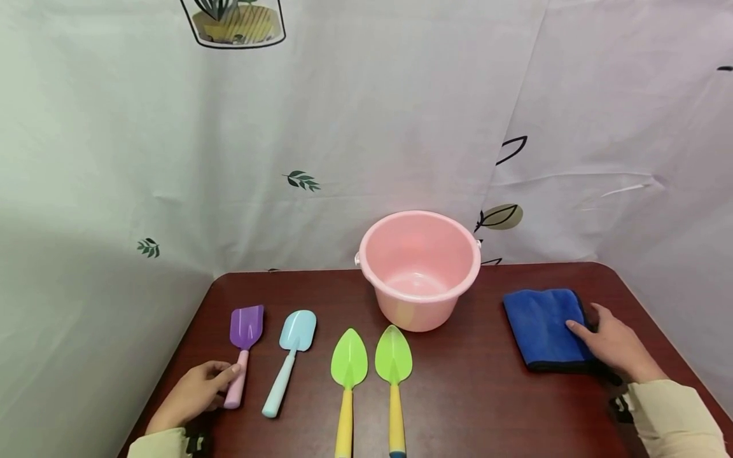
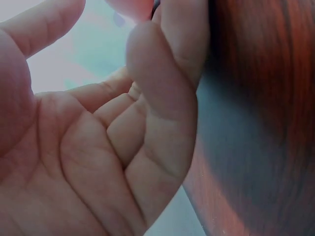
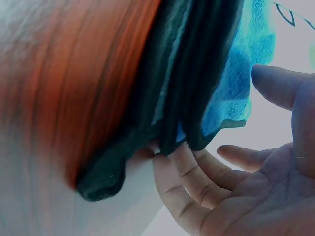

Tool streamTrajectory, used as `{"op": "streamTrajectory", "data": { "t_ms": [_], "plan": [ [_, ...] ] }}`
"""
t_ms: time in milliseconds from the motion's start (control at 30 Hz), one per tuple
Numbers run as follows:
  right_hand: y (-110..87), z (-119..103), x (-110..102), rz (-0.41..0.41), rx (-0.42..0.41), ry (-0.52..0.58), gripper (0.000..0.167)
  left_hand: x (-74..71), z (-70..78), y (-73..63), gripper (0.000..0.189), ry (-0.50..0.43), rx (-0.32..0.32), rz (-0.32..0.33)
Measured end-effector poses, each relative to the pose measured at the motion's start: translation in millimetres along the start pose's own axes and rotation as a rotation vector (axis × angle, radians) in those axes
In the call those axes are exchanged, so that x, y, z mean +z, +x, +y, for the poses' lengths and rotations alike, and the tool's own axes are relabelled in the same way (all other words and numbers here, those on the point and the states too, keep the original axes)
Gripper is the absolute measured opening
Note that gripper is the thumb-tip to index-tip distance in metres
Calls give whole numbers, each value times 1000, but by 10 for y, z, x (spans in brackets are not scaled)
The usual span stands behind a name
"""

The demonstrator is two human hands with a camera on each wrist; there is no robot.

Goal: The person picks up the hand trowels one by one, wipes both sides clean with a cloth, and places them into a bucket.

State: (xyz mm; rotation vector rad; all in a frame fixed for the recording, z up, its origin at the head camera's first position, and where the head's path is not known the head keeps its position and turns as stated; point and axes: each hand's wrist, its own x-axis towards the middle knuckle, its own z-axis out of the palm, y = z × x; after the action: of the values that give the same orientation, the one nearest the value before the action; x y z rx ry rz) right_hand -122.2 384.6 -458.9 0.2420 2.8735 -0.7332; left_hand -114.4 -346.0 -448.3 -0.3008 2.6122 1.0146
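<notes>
My left hand (image 1: 197,391) is at the pink handle of a purple toy shovel (image 1: 246,327), its thumb and forefinger meeting on the handle in the head view. The left wrist view shows the other fingers of the left hand (image 2: 133,132) bent close to the tabletop. A folded blue towel (image 1: 544,327) with dark edging lies at the right. My right hand (image 1: 621,340) touches its right side, the thumb over the top. Seen from the right wrist, fairly straight fingers of the right hand (image 3: 236,182) reach the black edging of the towel's stacked folds (image 3: 192,73).
A light-blue toy shovel (image 1: 289,362) lies right of the purple one. Two green trowels with yellow handles (image 1: 349,359) (image 1: 394,356) lie side by side in the middle. Behind them stands a pink bucket (image 1: 420,308) near the back edge of the dark red table (image 1: 475,394), before a pale patterned cloth (image 1: 366,114).
</notes>
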Motion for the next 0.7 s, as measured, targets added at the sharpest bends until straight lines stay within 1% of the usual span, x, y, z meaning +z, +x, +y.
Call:
{"op": "streamTrajectory", "data": {
  "t_ms": [267,333,533,700],
  "plan": [
    [31,45,-52,-25,28,-6,89,1,-17,11,61,-7,-7,-1],
    [50,67,-59,-27,24,-6,87,9,-14,18,58,2,-5,-1],
    [88,147,-57,-68,22,-1,85,22,-3,24,45,18,7,4],
    [81,142,-64,-89,29,-3,83,20,12,17,40,17,18,1]
  ]
}}
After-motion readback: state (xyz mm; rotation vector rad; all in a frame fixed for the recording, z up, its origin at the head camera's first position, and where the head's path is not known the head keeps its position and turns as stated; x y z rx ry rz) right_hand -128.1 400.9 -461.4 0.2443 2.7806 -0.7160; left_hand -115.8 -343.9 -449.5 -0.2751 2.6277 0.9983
